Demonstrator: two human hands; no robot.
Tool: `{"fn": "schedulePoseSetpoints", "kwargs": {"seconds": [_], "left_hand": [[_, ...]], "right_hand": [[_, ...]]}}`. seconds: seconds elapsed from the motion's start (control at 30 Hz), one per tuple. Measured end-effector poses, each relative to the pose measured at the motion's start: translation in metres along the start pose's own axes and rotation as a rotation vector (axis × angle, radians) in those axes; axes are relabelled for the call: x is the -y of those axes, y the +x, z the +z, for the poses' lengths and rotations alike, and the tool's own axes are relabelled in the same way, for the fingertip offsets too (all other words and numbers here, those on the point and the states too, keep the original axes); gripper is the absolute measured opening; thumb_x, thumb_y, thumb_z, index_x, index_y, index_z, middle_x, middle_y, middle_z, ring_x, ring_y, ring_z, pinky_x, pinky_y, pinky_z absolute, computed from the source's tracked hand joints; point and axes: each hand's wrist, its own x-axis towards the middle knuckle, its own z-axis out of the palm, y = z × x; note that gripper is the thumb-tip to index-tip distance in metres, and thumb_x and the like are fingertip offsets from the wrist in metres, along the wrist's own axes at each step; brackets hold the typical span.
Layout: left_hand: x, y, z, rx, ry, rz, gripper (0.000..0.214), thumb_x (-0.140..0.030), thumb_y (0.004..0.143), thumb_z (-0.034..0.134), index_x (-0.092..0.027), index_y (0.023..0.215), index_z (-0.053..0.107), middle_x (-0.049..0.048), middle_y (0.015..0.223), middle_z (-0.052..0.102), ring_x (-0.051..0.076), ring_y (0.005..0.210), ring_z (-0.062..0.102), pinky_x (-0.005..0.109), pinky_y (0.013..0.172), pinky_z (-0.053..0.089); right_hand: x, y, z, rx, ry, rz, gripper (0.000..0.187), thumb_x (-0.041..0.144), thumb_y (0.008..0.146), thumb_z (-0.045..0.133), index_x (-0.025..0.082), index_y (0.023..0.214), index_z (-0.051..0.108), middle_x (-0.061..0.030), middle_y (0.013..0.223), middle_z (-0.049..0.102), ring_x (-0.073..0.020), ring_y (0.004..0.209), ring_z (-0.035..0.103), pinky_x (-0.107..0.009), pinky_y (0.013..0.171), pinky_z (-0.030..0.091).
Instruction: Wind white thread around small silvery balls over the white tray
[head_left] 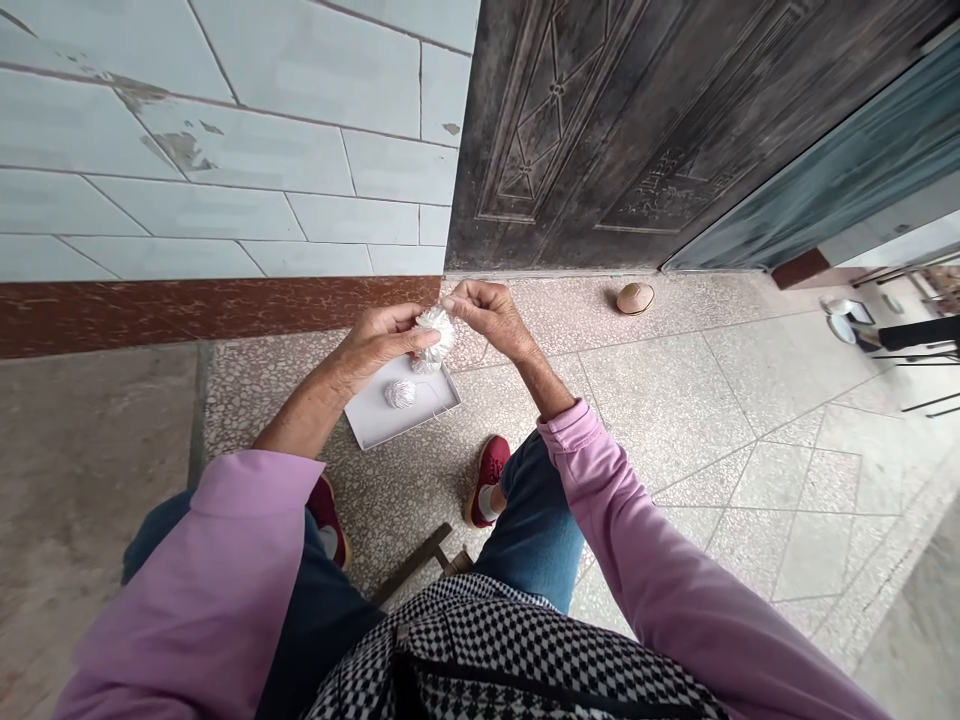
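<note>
A white ball of yarn (435,333) is gripped in my left hand (388,338), the thumb lying across its front. Close beside it, at the upper right, my right hand (491,312) is closed with thumb and forefinger pinched together. What sits in that pinch is too small to make out; a thin strand seems to hang below it. Under my hands a shallow white box lid (367,428) lies on the floor. In it rests a smaller white yarn ball (400,394), and another white bundle (427,366) is partly hidden beneath the held ball.
A dark carved door (570,130) and a white tiled wall (300,150) stand ahead. A pinkish round object (634,298) lies by the door. My red shoes (491,470) flank the lid, near a wooden stool part (416,565). Dark-legged furniture (919,335) stands far right.
</note>
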Motion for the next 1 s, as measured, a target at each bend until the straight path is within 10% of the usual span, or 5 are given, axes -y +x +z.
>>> {"fn": "schedulePoseSetpoints", "kwargs": {"seconds": [0.43,0.57,0.77,1.0], "left_hand": [[-0.026,-0.012,-0.024,-0.073,-0.314,0.105,0.091,-0.07,0.072,0.118,-0.017,0.141,0.09,0.0166,0.115,0.088,0.039,0.119,0.084,0.044,0.09,0.069],[-0.032,-0.016,-0.023,-0.059,-0.295,0.086,0.085,-0.06,0.067,0.122,-0.02,0.135,0.092,0.0138,0.108,0.086,0.039,0.116,0.085,0.047,0.097,0.071],[-0.031,-0.015,-0.02,-0.104,-0.276,0.066,0.078,-0.054,0.064,0.126,-0.021,0.128,0.096,0.015,0.115,0.091,0.039,0.115,0.086,0.05,0.102,0.073],[-0.023,-0.009,-0.015,-0.094,-0.192,0.037,0.066,-0.05,0.071,0.12,-0.028,0.13,0.1,0.0148,0.131,0.094,0.041,0.129,0.088,0.05,0.105,0.076]], "right_hand": [[-0.038,0.018,-0.019,0.232,0.187,0.01,0.089,0.104,0.094,0.103,0.028,0.085,0.057,0.0136,0.063,0.033,-0.0095,0.059,0.02,-0.028,0.055,0.019],[-0.04,0.019,-0.019,0.177,0.058,0.0,0.073,0.084,0.108,0.103,0.025,0.085,0.066,0.005,0.07,0.059,-0.0132,0.065,0.046,-0.028,0.063,0.041],[-0.027,0.011,-0.005,-0.18,-0.029,-0.136,0.017,0.037,0.117,0.097,0.021,0.114,0.092,-0.0145,0.133,0.091,-0.0247,0.123,0.078,-0.034,0.097,0.065],[-0.009,-0.007,0.024,-0.086,0.284,-0.176,0.054,0.058,0.1,0.109,0.029,0.14,0.086,-0.0143,0.139,0.089,-0.0366,0.133,0.082,-0.041,0.09,0.076]]}}
